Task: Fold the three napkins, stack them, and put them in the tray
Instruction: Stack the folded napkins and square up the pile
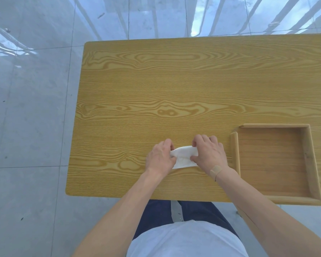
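Note:
White folded napkins (pixel 183 157) lie in a small pile on the wooden table (pixel 156 89) near its front edge. My left hand (pixel 160 157) grips the pile's left end, thumb and fingers pinched on it. My right hand (pixel 208 153) grips the right end the same way, with an adhesive plaster on its wrist. The top layer is lifted slightly between the two hands. How many napkins the pile holds cannot be told. A wooden tray (pixel 234 151) with low walls stands to the right of my right hand, with nothing in it.
The table's front edge runs just below my hands, and its left edge lies well to the left. Grey glossy floor tiles (pixel 30 108) surround the table. The tray sits at the table's front right corner.

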Tool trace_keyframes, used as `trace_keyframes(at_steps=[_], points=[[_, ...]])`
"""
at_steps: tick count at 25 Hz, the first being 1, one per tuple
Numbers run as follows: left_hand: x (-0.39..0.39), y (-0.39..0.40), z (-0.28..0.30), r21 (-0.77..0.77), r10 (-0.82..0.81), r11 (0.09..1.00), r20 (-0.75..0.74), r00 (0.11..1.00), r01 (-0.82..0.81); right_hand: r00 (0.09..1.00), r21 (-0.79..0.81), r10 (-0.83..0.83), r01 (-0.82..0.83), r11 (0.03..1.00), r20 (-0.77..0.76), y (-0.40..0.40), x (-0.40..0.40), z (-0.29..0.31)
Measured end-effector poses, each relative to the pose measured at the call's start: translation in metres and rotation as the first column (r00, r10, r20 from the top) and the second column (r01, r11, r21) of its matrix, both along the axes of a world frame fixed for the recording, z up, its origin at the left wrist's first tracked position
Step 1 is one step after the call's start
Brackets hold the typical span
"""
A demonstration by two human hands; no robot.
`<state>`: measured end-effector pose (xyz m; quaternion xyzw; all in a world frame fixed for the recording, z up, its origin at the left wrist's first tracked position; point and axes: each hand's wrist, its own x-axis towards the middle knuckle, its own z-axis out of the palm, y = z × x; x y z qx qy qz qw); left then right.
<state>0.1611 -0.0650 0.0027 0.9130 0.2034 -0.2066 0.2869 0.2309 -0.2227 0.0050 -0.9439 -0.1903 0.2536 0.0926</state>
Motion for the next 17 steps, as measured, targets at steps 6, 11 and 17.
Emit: trace_keyframes(at_steps=[6,11,17], points=[[-0.006,0.004,0.003,-0.130,0.021,0.991,0.039,0.999,-0.015,0.999,0.014,0.044,-0.043,0.999,-0.032,-0.007,0.002,0.001],[-0.013,0.008,0.009,-0.114,0.034,0.993,0.131,0.991,-0.019,0.996,0.256,-0.064,0.079,0.963,-0.067,-0.009,-0.005,0.012],[-0.020,0.020,0.020,-0.189,0.096,0.981,0.318,0.943,-0.037,0.948,0.538,-0.283,0.317,0.781,-0.147,-0.012,-0.023,0.019]])
